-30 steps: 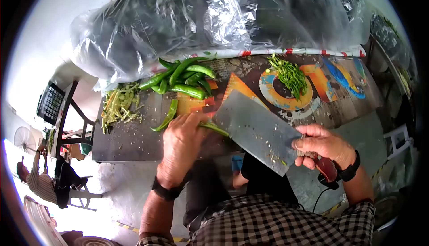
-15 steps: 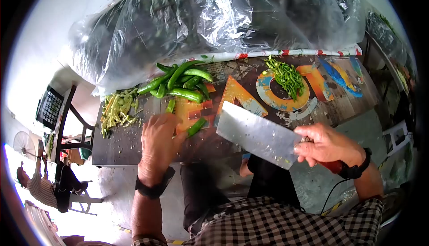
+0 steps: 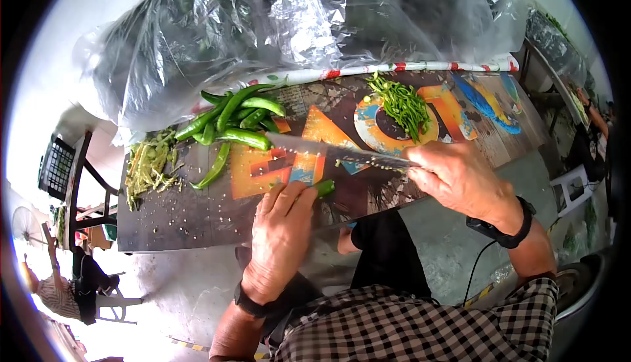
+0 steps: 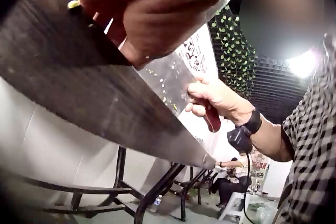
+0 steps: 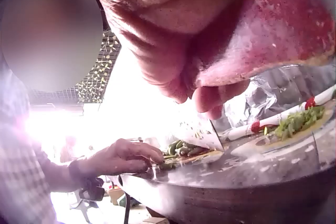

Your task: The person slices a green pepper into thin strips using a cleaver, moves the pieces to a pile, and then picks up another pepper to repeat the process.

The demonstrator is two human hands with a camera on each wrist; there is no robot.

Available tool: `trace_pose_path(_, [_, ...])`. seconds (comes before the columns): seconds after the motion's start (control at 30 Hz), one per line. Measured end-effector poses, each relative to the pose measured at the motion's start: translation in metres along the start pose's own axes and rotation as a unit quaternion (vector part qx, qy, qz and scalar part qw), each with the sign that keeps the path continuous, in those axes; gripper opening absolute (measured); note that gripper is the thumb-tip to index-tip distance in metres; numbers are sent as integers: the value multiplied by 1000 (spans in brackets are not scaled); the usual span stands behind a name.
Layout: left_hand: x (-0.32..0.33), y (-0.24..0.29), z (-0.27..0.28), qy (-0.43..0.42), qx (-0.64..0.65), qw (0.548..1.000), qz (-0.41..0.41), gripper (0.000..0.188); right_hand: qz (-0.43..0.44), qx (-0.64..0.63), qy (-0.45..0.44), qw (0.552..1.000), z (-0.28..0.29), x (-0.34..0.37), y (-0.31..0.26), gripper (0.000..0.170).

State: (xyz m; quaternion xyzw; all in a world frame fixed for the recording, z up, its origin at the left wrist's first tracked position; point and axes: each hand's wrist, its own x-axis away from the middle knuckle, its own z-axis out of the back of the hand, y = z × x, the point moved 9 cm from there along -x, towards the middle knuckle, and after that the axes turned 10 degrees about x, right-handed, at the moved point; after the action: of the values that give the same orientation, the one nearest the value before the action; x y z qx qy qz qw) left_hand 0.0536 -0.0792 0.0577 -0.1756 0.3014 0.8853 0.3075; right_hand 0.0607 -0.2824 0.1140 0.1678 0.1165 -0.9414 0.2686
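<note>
The left hand [image 3: 282, 234] lies at the table's near edge, its fingertips holding down a green pepper piece [image 3: 323, 188] whose end sticks out to the right. In the right hand [image 3: 463, 178] is the cleaver [image 3: 342, 152], gripped by its red handle [image 5: 273, 29]; the blade is raised above the table, pointing left over the pepper piece. A single long pepper [image 3: 213, 167] lies left of centre, below a pile of whole green peppers [image 3: 231, 115]. Farther right rests a heap of thin green strips [image 3: 402, 107].
Pale green scraps [image 3: 150, 165] cover the left end of the painted table [image 3: 197, 221]. Clear plastic sheeting [image 3: 296, 20] spreads along its far side. Another person [image 3: 62, 290] sits at the lower left; a white stool [image 3: 570, 190] stands at the right.
The left hand has moved right from beside the long pepper onto the pepper piece. The cleaver has turned from flat to nearly edge-on and shifted left. The head view has shifted too.
</note>
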Motion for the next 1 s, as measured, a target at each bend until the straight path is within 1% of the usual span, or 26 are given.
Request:
trace_pose_path(0.13, [4,2,-2,5,-27,999,-32,36,38,-25,-13,999,-9,-6,-13,13])
trace_pose_path(0.23, [6,4,-6,-16,-52,998,-43,40,61,6,-34,998,-17,-13,-22,13])
trace_pose_path(0.33, [11,7,-13,-19,-29,997,-62,40,71,16,-51,996,-18,-17,-28,14])
trace_pose_path(0.43, [4,9,-13,-26,3,999,-26,34,47,15,-102,994,-25,-22,-28,13])
trace_pose_path(0.47, [7,6,-19,-37,-1,998,-43,35,44,14,-112,993,-26,-22,-29,13])
trace_pose_path(0.57, [5,6,-16,-50,28,998,-13,40,42,12,-133,990,-26,-25,-30,12])
trace_pose_path(0.63, [6,7,-15,-58,20,998,2,44,48,10,-144,988,-28,-26,-31,11])
trace_pose_path(0.8, [17,8,-13,-63,14,997,32,48,53,-30,-138,989,-28,-20,-31,12])
trace_pose_path(0.9, [16,8,-18,-53,2,998,26,48,49,-36,-136,989,-29,-20,-32,12])
trace_pose_path(1.0, [14,9,-17,-54,-10,998,28,48,61,-45,-104,992,-26,-23,-31,11])
